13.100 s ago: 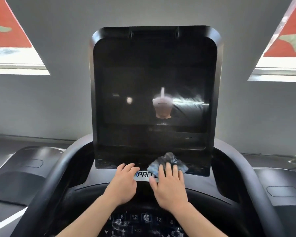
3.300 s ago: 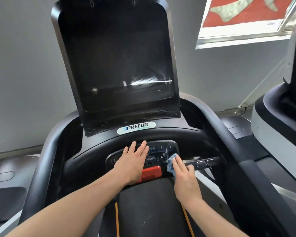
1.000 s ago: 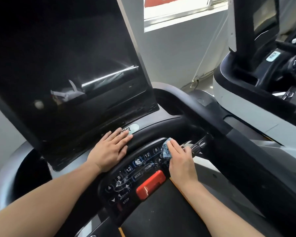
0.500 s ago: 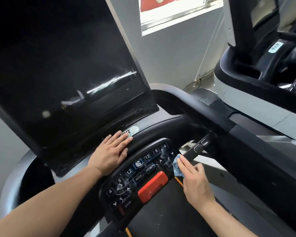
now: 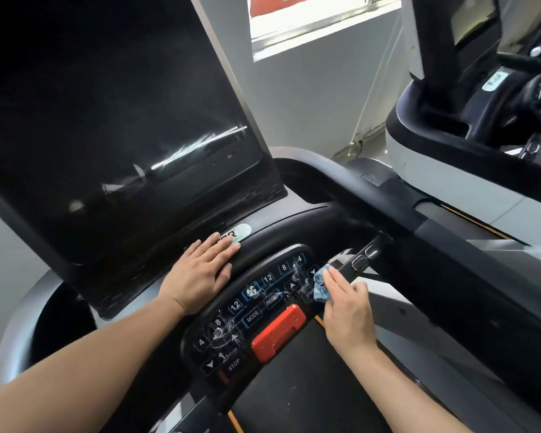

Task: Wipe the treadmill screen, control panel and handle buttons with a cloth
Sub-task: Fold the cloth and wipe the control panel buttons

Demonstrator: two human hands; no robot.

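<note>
The treadmill's dark screen fills the upper left. Below it curves the black control panel with numbered keys and a red stop bar. My right hand presses a small blue cloth with straight fingers against the panel's right end. Just right of the cloth is the handle bar with its two buttons. My left hand rests flat, fingers straight, on the black ledge under the screen, partly covering the brand badge.
A second treadmill stands close on the right. My treadmill's grey side rail runs between the two machines. The black belt lies below the panel. A grey wall with a bright window is behind.
My right hand with the cloth has slid down from the panel's upper right keys to its right end beside the handle buttons. My left hand has stayed on the ledge.
</note>
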